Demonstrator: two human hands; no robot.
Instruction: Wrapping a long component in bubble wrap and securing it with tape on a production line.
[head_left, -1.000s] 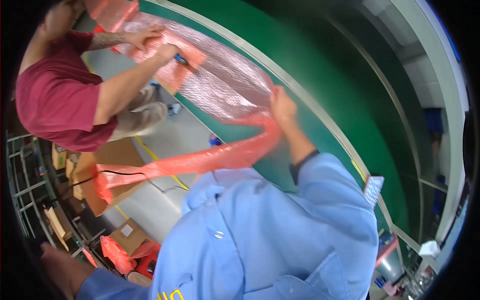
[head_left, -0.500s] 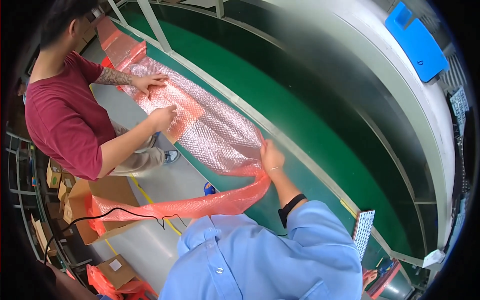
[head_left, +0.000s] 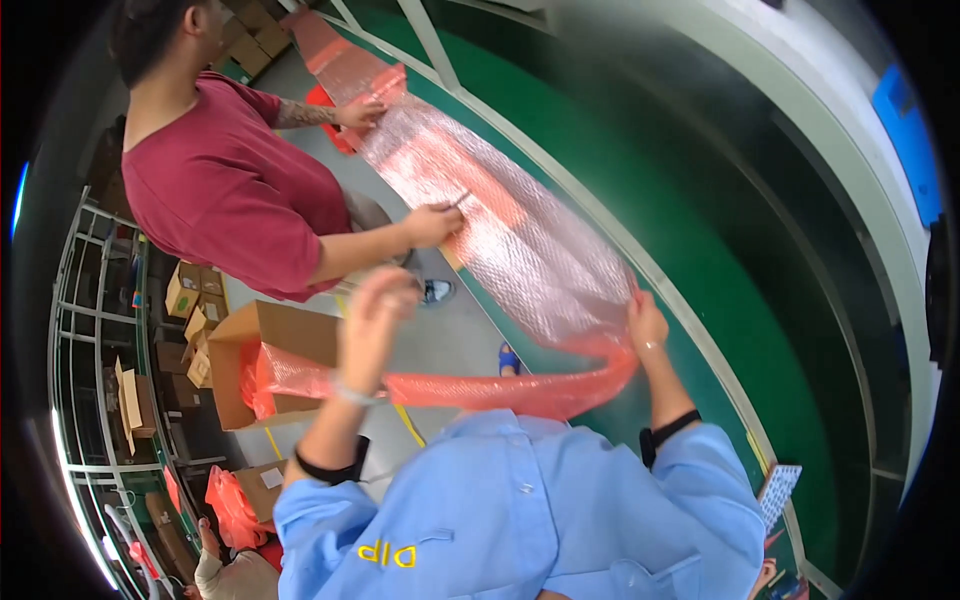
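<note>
A long sheet of pink, shiny bubble wrap (head_left: 560,270) lies along the green bench. My right hand (head_left: 648,322) is closed on its near right edge, where the wrap folds back to the left. My left hand (head_left: 372,325) is raised in front of the trailing pink strip (head_left: 510,395); motion smears its fingers, and nothing in them can be made out. Across the sheet, a person in a maroon shirt (head_left: 220,180) has one hand (head_left: 434,225) over the wrap with a thin dark tool, kind unclear. That person's other hand (head_left: 360,114) rests at the sheet's far part.
The strip's end runs into an open cardboard box (head_left: 300,325) on the floor at left. Smaller cartons (head_left: 190,290) and a metal rack (head_left: 85,310) stand behind it. A pale metal rail (head_left: 590,200) borders the bench beside a green surface (head_left: 640,170). Another person (head_left: 235,575) is at lower left.
My left hand has come up into view at the left. My view has shifted, and my right hand still grips the wrap's edge. The co-worker's hands are farther apart.
</note>
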